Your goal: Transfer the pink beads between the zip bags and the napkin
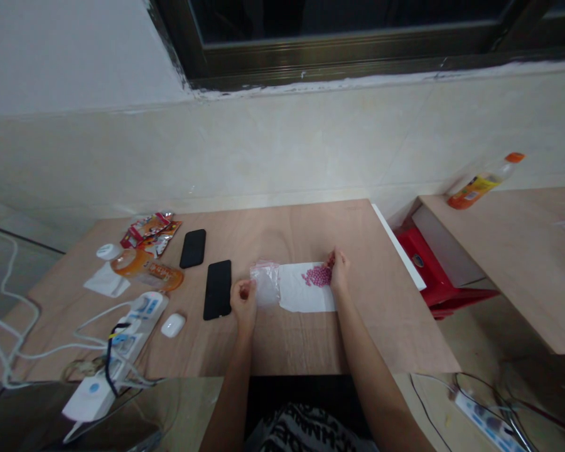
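A white paper sheet (302,294) lies flat on the wooden table, with a pile of small pink beads (318,275) at its upper right. My right hand (339,270) is at the sheet's right edge, beside the beads, its fingers pressed together; what they hold, if anything, is too small to make out. Clear plastic zip bags (265,284) lie against the sheet's left edge. My left hand (243,304) rests just left of the bags, thumb and fingers curled into a pinch. Whatever may be between those fingertips cannot be made out.
Left of my hands are two black phones (217,290) (193,248), a white earbud case (173,325), a power strip (141,320) with cables, an orange drink bottle (145,269) on its side and snack packets (153,232). A red stool (421,260) stands between the tables.
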`<action>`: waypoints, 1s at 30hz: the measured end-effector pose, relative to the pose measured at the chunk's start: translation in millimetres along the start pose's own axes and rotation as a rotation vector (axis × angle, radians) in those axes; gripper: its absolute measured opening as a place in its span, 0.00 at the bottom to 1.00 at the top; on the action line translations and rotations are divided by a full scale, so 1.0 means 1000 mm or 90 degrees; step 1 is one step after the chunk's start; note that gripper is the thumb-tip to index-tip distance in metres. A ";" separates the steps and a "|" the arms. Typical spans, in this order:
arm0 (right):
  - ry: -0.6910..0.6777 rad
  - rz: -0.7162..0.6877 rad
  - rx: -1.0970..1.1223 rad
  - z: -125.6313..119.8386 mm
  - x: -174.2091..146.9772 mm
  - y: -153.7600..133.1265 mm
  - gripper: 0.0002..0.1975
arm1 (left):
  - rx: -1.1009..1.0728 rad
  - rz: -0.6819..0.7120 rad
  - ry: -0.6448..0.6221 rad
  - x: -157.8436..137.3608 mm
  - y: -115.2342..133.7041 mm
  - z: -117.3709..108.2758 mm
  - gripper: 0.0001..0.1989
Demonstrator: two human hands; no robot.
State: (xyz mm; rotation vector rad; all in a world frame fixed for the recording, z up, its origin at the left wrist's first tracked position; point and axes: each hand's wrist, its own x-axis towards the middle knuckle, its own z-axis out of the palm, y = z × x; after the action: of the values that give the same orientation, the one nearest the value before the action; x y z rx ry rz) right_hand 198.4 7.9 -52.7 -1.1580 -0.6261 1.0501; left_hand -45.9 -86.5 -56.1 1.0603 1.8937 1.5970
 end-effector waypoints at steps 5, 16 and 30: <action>0.044 -0.085 -0.025 -0.018 0.000 -0.005 0.24 | 0.013 0.009 -0.004 0.000 0.001 -0.001 0.13; 0.000 -0.142 -0.252 -0.030 -0.011 -0.010 0.29 | 0.020 0.005 -0.003 0.001 0.001 0.000 0.13; -0.014 -0.143 -0.257 -0.031 -0.011 -0.010 0.29 | 0.010 0.010 -0.008 0.001 -0.003 0.000 0.12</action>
State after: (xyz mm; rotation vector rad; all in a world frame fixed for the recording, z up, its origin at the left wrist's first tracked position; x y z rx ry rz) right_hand 223.6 -16.1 -52.2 -1.3861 -0.9932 0.7644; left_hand -47.2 -86.4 -58.6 1.0924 1.8976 1.5826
